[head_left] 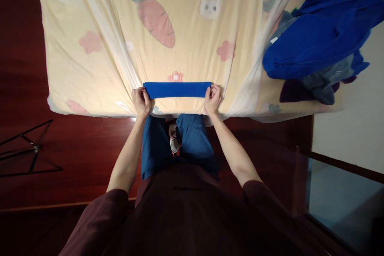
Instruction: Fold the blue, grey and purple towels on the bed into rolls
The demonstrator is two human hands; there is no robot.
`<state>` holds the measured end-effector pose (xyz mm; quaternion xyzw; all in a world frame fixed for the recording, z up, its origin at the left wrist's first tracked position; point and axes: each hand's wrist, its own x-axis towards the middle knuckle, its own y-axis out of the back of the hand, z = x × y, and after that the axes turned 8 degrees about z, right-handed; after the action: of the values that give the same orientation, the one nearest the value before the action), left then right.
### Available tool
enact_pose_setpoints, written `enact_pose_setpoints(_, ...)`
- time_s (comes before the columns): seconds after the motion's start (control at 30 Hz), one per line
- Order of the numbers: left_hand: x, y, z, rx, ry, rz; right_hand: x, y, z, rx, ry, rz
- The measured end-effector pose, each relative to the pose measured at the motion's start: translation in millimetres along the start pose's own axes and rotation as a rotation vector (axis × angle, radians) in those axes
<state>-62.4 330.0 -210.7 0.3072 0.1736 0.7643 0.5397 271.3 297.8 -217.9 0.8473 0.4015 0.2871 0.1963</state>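
A narrow blue cloth strip (177, 90) is lying near the front edge of the carrot-printed bed (195, 58); the left hand (141, 101) and right hand (213, 100) are pinching its opposite ends between their fingers, and a clothes heap (324, 36) is resting farther right.

No words or numbers can be read here.
A little white patch (274, 40), maybe a tag, peeks out of the heap of clothes (325, 34). It sits at the left side of the heap, where the bright blue cloth (318, 44) meets some grey cloth (283, 24). It is too small and too blurry to tell if it has any letters on it.
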Motion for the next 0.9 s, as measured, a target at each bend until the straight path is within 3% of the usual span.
enact_pose_setpoints(0.1, -1.6, 0.2, 0.5, 0.033, -0.001, 0.050, 1.5, 2.7, -3.5, -0.057, 0.033, 0.034)
enact_pose_setpoints(0.2, -1.7, 1.9, 2.0, 0.056, -0.083, 0.040, 4.0, 6.9, -9.0, -0.163, 0.168, 0.049)
enact_pose_setpoints(0.33, 0.9, 4.8, 5.6, 0.061, -0.207, -0.053, 6.3, 13.0, -16.4, -0.221, 0.279, -0.095)
enact_pose_setpoints(0.6, 3.9, 11.9, 10.2, 0.070, -0.295, -0.179, 5.3, 16.0, -15.2, -0.213, 0.295, -0.193)
enact_pose_setpoints(0.9, 8.5, 11.6, 20.7, 0.097, -0.282, -0.210, 6.6, 6.8, -9.4, -0.171, 0.213, -0.111)
